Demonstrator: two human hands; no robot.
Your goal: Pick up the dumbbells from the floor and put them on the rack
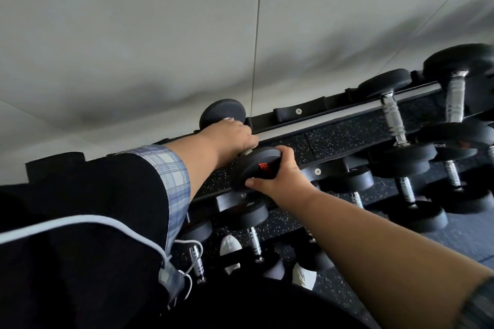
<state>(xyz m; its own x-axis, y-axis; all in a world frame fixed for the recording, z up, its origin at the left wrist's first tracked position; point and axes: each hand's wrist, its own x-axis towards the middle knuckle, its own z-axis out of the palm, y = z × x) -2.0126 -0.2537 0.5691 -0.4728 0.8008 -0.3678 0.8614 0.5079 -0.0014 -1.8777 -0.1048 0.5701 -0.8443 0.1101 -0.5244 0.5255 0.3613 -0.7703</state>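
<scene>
A small black dumbbell (pixel 252 165) lies across the top tier of the black rack (pixel 347 112), at its left end. My left hand (pixel 230 136) is wrapped over the dumbbell's handle, which it hides. The far head (pixel 222 112) of the dumbbell shows beyond my left hand, against the wall. My right hand (pixel 278 179) cups the near head, which carries a red mark, with thumb under and fingers over its rim.
Two larger dumbbells (pixel 393 117) (pixel 457 93) rest on the top tier to the right. Several more (pixel 254 235) fill the lower tiers. A grey wall rises right behind the rack. My white shoes (pixel 230 248) stand on speckled floor below.
</scene>
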